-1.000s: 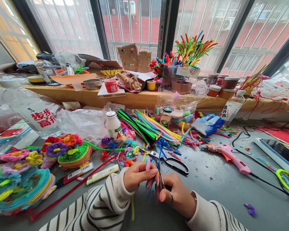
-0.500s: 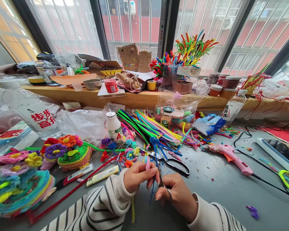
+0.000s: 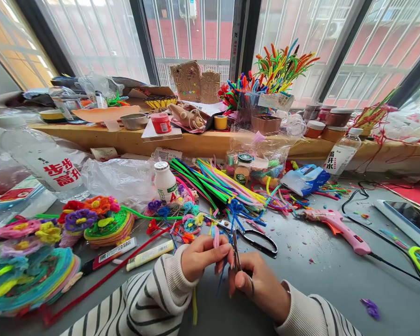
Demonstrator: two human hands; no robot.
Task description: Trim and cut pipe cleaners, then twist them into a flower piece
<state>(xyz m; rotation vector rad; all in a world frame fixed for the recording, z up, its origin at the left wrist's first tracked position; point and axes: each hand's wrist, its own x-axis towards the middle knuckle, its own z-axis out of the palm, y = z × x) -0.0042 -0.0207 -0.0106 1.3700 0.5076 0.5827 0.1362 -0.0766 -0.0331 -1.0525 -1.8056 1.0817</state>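
Note:
My left hand [image 3: 202, 255] is closed in a pinch on a blue pipe-cleaner flower [image 3: 236, 208] and a short pink piece [image 3: 216, 235]. The flower's blue stems run down between both hands. My right hand [image 3: 261, 283] is closed on small metal scissors [image 3: 235, 254], with a finger through one ring and the blades pointing up against the blue stems. The two hands touch each other just above the grey table [image 3: 329, 280].
Black-handled scissors [image 3: 257, 239] lie just behind my hands. Around them are a bundle of coloured pipe cleaners [image 3: 217, 184], a white bottle [image 3: 165, 183], flower coasters [image 3: 105, 221], a glue stick [image 3: 149, 254], a pink glue gun [image 3: 336, 224] with its cord, and a tablet [image 3: 408, 219].
The blue flower swung left and came back to the right. Both hands stayed together and rose slightly. Nothing was let go.

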